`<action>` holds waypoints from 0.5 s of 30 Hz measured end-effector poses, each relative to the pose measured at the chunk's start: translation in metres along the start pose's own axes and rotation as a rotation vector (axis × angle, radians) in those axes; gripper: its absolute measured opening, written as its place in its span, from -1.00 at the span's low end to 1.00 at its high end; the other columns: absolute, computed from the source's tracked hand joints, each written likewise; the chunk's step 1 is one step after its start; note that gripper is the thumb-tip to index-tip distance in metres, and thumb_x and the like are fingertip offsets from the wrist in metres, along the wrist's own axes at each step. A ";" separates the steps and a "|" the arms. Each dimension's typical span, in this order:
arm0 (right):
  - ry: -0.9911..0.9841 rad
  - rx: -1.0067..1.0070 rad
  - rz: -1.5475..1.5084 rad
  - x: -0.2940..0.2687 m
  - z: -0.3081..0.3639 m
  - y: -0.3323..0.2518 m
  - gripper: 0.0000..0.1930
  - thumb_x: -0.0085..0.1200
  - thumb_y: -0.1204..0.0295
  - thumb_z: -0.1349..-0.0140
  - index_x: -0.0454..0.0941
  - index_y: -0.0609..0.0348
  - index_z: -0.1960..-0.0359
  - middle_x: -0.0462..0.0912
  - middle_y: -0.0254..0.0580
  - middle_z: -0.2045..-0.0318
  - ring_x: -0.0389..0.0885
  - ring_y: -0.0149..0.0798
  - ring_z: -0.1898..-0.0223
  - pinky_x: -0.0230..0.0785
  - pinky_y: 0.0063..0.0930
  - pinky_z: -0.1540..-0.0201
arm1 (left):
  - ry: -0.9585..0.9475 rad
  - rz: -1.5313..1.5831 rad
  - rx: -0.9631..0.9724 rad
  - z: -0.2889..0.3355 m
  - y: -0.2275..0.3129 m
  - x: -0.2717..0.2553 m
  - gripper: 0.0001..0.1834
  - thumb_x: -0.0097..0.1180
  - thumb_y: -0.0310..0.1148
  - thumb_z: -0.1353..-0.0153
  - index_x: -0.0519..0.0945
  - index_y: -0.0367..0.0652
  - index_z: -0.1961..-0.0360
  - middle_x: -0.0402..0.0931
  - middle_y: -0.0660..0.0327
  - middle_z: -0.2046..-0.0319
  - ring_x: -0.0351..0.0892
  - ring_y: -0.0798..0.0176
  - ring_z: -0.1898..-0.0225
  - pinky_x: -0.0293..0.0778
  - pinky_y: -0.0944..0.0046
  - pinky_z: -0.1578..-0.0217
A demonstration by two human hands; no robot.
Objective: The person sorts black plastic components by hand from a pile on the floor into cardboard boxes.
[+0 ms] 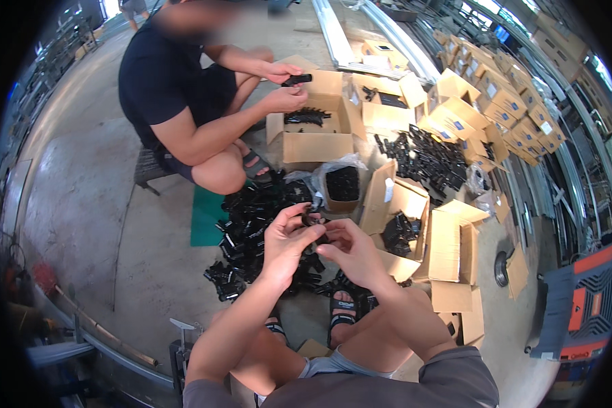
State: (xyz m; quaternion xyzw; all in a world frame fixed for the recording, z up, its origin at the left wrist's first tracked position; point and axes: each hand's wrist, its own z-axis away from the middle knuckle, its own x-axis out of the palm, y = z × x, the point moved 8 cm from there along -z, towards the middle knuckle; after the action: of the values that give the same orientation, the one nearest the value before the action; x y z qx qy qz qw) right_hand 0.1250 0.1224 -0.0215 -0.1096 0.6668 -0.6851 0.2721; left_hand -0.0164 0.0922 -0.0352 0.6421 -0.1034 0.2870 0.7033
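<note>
My left hand (pixel 287 243) and my right hand (pixel 352 253) meet in front of me, fingers closed around a small black part (pixel 311 220). The fingers cover most of it, so its exact kind cannot be made out. Below and beyond them a heap of black parts (pixel 241 217) lies on the floor, partly over a green mat (pixel 204 216). Just past my hands stands a small carton (pixel 342 204) lined with clear plastic and filled with tiny black pieces. To the right, an open cardboard box (pixel 381 204) holds several black parts (pixel 401 233).
Across from me a person (pixel 163 102) sits on a low stool, holding a black part (pixel 297 79) over an open box (pixel 317 147). Another black heap (pixel 425 160) lies at right, before stacked cartons (pixel 503 95). An orange-and-grey machine (pixel 588 306) stands far right; a wooden-handled tool (pixel 105 331) lies left.
</note>
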 end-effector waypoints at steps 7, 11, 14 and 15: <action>-0.010 0.039 -0.282 -0.012 0.002 0.006 -0.70 -0.15 0.44 -0.51 0.43 0.32 -0.16 0.67 -0.19 0.17 0.67 -0.38 0.16 0.58 -0.53 0.17 | -0.117 0.010 0.041 0.006 0.018 0.007 -0.41 0.30 -0.66 -0.10 0.46 -0.19 -0.18 0.65 0.22 0.07 0.62 0.42 0.07 0.51 0.35 -0.05; 0.163 0.016 -0.319 -0.022 0.004 -0.003 -0.64 -0.19 0.42 -0.53 0.39 0.28 -0.26 0.63 -0.21 0.13 0.61 -0.44 0.25 0.52 -0.58 0.24 | -0.132 0.021 0.066 0.008 0.011 0.012 -0.42 0.33 -0.68 -0.09 0.44 -0.21 -0.15 0.68 0.16 0.10 0.66 0.37 0.11 0.56 0.33 0.00; 0.076 0.036 -0.295 -0.019 0.002 0.003 -0.60 -0.02 0.46 -0.45 0.37 0.28 -0.28 0.61 -0.20 0.11 0.59 -0.46 0.28 0.50 -0.57 0.21 | -0.151 -0.016 0.130 0.011 0.014 0.021 -0.41 0.32 -0.70 -0.08 0.42 -0.25 -0.16 0.67 0.15 0.10 0.65 0.37 0.11 0.58 0.33 0.03; 0.036 0.034 -0.276 -0.017 0.003 0.004 -0.58 0.03 0.48 -0.42 0.37 0.29 -0.28 0.61 -0.20 0.10 0.59 -0.47 0.28 0.50 -0.57 0.20 | -0.155 -0.028 0.153 0.012 0.015 0.024 -0.40 0.32 -0.71 -0.08 0.41 -0.26 -0.16 0.67 0.14 0.08 0.64 0.37 0.09 0.58 0.32 0.03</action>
State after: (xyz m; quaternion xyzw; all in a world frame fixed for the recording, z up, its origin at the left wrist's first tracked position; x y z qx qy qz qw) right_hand 0.1413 0.1286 -0.0216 -0.1834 0.6383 -0.7292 0.1651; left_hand -0.0022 0.0876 -0.0088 0.7155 -0.1263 0.2338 0.6462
